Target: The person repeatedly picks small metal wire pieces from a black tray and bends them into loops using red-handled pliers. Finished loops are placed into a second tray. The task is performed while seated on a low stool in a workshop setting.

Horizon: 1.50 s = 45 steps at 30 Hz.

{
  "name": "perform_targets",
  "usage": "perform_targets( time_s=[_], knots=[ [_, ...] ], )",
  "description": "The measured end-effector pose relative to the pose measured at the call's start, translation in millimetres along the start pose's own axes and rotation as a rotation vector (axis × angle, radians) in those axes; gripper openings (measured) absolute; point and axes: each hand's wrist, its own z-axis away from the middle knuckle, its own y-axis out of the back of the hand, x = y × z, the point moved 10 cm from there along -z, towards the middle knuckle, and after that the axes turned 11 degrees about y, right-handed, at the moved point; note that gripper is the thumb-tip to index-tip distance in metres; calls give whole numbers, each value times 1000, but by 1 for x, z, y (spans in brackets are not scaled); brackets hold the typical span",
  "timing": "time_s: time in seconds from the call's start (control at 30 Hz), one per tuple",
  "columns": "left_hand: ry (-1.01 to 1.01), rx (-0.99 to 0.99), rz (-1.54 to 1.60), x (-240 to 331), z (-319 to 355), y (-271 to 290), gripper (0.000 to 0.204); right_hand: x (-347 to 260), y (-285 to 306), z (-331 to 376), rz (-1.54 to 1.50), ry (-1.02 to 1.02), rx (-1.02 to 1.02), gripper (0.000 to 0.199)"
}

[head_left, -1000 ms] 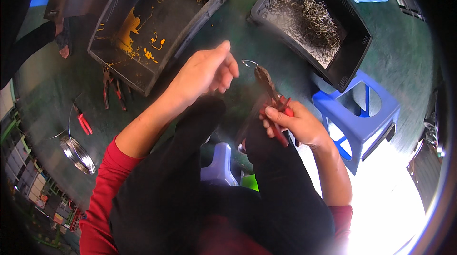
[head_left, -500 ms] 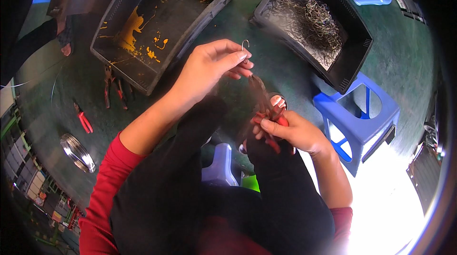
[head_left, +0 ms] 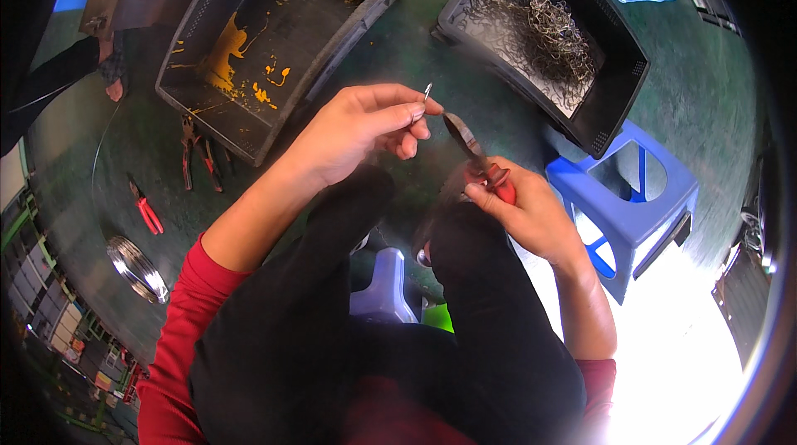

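Observation:
Between the thumb and index finger of my left hand (head_left: 353, 134) is a small wire hook (head_left: 427, 91), its bright end sticking up past the fingertips. My right hand (head_left: 531, 211) is closed around the red handles of a pair of pliers (head_left: 466, 138). The dark jaws point up and left, with their tip close to my left index fingertip. Whether the jaws touch the hook is unclear. Both hands are above my knees, and my right fingers are partly hidden behind the handles.
Ahead left stands a black crate (head_left: 286, 125) with yellow stains; ahead right, another crate (head_left: 618, 109) contains piled wire hooks (head_left: 560, 34). On the floor at left are red-handled pliers (head_left: 147, 211), darker pliers (head_left: 193, 150) and a wire coil (head_left: 135, 269). A blue stool (head_left: 614, 196) stands right; another person's hand (head_left: 114, 90) shows far left.
The hook has turned in my left fingers, its curve now seen nearly edge-on. My left hand has dropped slightly. My right hand has risen, and the blurred pliers have become sharper.

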Motion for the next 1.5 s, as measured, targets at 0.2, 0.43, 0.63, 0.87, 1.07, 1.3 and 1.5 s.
perform_targets(
  time_s=[0.2, 0.43, 0.63, 0.87, 1.07, 1.3, 1.5],
  knots=[
    [-23, 29, 2, 1, -1, 2, 25, -7, 3, 1, 79, 9, 14, 37],
    [-36, 41, -42, -3, -1, 6, 25, -3, 5, 0, 105, 13, 43, 39],
    [-167, 566, -825, -12, -39, 61, 20, 9, 11, -2, 134, 2, 106, 37],
    [-244, 695, -877, -45, -83, 115, 21, 23, 11, 0, 91, -46, 107, 34],
    [-195, 780, -849, -52, -70, 139, 19, 29, 17, 3, 124, -7, 142, 34],
    [-167, 793, -821, -55, -68, 142, 19, 29, 20, 7, 139, 4, 156, 35],
    [-234, 809, -850, -50, -71, 128, 20, 33, 20, 11, 137, -19, 161, 36]
  ],
)
